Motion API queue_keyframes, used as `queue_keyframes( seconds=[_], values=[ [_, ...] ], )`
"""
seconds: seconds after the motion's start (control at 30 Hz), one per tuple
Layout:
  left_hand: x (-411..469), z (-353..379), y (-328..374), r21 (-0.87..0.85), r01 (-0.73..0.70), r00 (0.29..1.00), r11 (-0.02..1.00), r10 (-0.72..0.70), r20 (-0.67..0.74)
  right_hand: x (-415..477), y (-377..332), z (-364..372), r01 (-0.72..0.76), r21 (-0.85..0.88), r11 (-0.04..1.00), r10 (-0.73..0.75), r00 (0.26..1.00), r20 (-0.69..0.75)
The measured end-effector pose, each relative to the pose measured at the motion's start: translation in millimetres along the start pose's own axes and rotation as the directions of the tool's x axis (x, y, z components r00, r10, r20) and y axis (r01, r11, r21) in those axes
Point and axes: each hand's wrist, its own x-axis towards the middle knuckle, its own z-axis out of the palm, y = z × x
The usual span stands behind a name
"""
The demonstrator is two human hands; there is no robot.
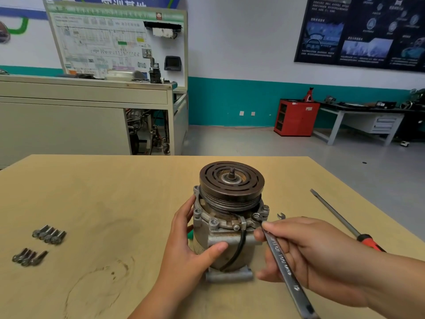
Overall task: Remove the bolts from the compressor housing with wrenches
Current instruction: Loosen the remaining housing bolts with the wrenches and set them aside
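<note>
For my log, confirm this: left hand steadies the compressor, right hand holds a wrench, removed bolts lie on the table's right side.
No. The head view shows the removed bolts on the left of the table, not the right. The left hand steadies the compressor and the right hand holds a wrench.

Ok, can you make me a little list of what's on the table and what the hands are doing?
compressor: upright on table, pulley on top
left hand: grips compressor side
right hand: holds wrench, its end at a rim bolt
loose bolts: two groups, far left
screwdriver: lies on right, red handle
</note>
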Motion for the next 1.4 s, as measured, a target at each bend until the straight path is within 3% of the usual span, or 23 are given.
queue_keyframes(
  seconds=[0.13, 0.23, 0.33, 0.43, 0.5, 0.57, 0.63, 0.73, 0.8, 1.0, 1.07, 1.17, 1.3, 1.4],
  values=[
    [0, -1, 0, -0.002, 0.003, 1.000, 1.000, -0.003, 0.002, 1, 2, -7, -0.030, -0.119, 0.992, 0.033, 0.999, 0.022],
    [0, -1, -1, -0.003, -0.002, 1.000, 1.000, 0.002, 0.004, 3, -10, -26, -0.046, -0.437, 0.898, 0.102, 0.989, 0.106],
    [0, -1, -1, -0.006, -0.004, 1.000, 1.000, 0.004, 0.007, 6, -42, -49, 0.011, -0.819, 0.574, 0.172, 0.976, 0.134],
    [0, -1, -1, 0.006, -0.004, 1.000, 1.000, 0.004, 0.010, 20, -66, -67, 0.063, -0.981, 0.184, 0.023, 0.997, 0.068],
    [0, -2, -1, 0.012, -0.005, 1.000, 1.000, 0.005, 0.012, 32, -73, -74, 0.117, -0.990, 0.077, -0.100, 0.989, 0.109],
    [-1, -2, -2, 0.011, -0.007, 1.000, 1.000, 0.007, 0.012, 39, -76, -78, 0.161, -0.986, 0.046, -0.107, 0.982, 0.155],
    [-1, -2, -2, 0.008, -0.009, 1.000, 1.000, 0.009, 0.013, 36, -76, -86, 0.169, -0.980, 0.104, -0.043, 0.985, 0.165],
    [-1, -2, -3, 0.013, -0.013, 1.000, 1.000, 0.012, 0.016, 27, -71, -99, 0.186, -0.938, 0.294, 0.093, 0.971, 0.221],
    [-1, -2, -3, 0.012, -0.012, 1.000, 1.000, 0.012, 0.015, 24, -67, -103, 0.202, -0.911, 0.360, 0.116, 0.959, 0.259],
    [0, -2, -3, 0.008, -0.011, 1.000, 1.000, 0.011, 0.011, 23, -87, -109, 0.104, -0.945, 0.309, 0.111, 0.983, 0.144],
    [0, -1, -2, 0.004, -0.015, 1.000, 1.000, 0.015, 0.009, 16, -91, -112, 0.091, -0.906, 0.413, 0.128, 0.979, 0.157],
    [0, -1, -3, -0.003, -0.024, 1.000, 1.000, 0.024, 0.007, 6, -76, -109, 0.098, -0.754, 0.649, 0.159, 0.952, 0.261],
    [0, -1, -3, -0.011, -0.027, 1.000, 1.000, 0.027, 0.005, 1, -40, -73, 0.163, -0.624, 0.764, 0.128, 0.910, 0.394],
    [0, 0, -2, -0.007, -0.024, 1.000, 1.000, 0.024, 0.004, -3, -10, -35, 0.071, -0.320, 0.945, 0.016, 0.965, 0.261]
  ],
)
